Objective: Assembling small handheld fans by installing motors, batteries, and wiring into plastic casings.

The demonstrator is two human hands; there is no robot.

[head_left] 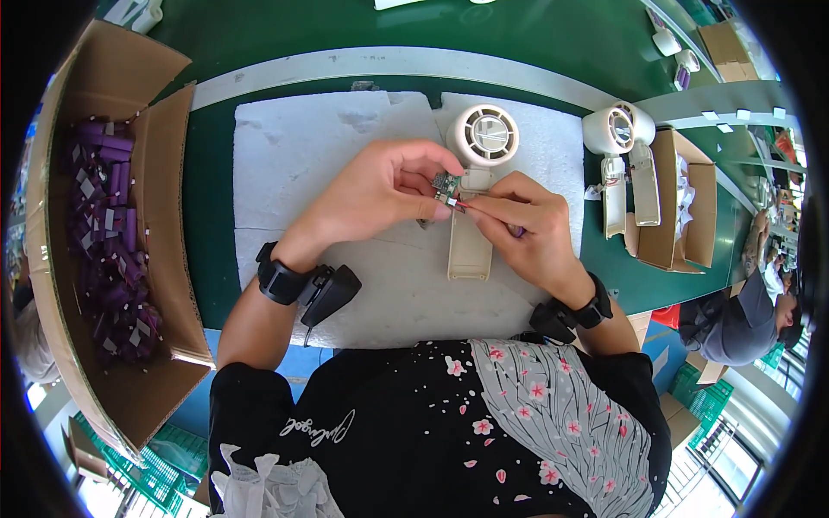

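Head view, looking down. The left hand (380, 194) has its fingers (432, 164) curled closed, pinching a small green circuit board (446, 183) at the neck of a cream handheld fan (477, 186). The right hand (522, 226) is likewise closed, thumb and forefinger pressed on a thin red-tipped part (458, 204), too small to identify, just beside the board. The fan lies flat on a white foam sheet (302, 164) covering the green tabletop (211, 207), its round head away from the person and its handle toward them; the right hand's fingers hide part of the handle's right side. Both wrists carry black bands. To the right, well apart, a second cream fan (617, 142) lies beside an open cardboard box (682, 207). At left, a large carton (168, 216) holds purple cylindrical pieces (108, 233), their detail hard to make out. Another person (747, 319) is cut off at the right rim.
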